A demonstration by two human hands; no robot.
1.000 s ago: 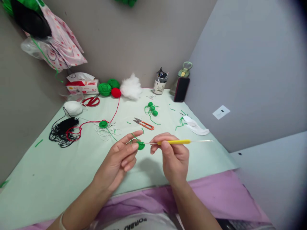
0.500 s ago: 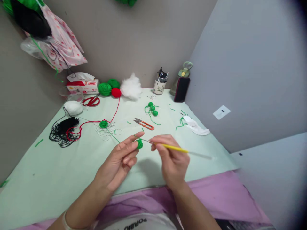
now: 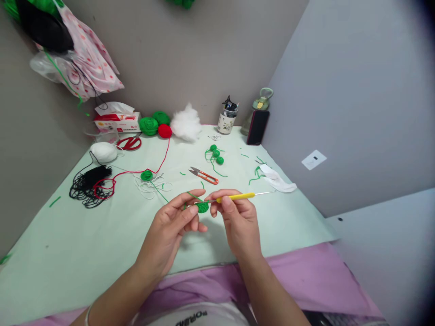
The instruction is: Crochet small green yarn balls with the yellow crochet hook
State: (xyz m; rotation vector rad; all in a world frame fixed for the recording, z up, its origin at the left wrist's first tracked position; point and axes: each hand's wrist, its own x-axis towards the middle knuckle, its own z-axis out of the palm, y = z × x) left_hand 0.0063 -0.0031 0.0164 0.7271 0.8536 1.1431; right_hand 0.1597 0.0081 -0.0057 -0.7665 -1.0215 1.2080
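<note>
White top [image 3: 222,315] at near edge, dark capital lettering [image 3: 196,315]. Thin pale band [image 3: 87,315] round left forearm [image 3: 117,292]; left hand [image 3: 166,228], right hand [image 3: 241,226] bare.

Hook [image 3: 238,196] had smooth yellow plastic-looking handle, thin shiny metal ends. Green piece [image 3: 203,207] was yarn, bumpy all over. Yarn balls [image 3: 148,126] looked soft and matt; black yarn [image 3: 91,181] looked stringy. Stuffing [image 3: 186,123] was fluffy, like cotton. Snips [image 3: 208,176] had metal blades. Scissors [image 3: 129,148] had handles like smooth red plastic. Box [image 3: 125,126] looked like thin card, with soft paper tissue [image 3: 114,108] poking out. Phone [image 3: 258,127] had smooth, dark, glassy front. Spotted cloth [image 3: 90,54] had creases. Table cover [image 3: 102,244] looked smooth and matt. Walls [image 3: 176,68] looked matt.
</note>
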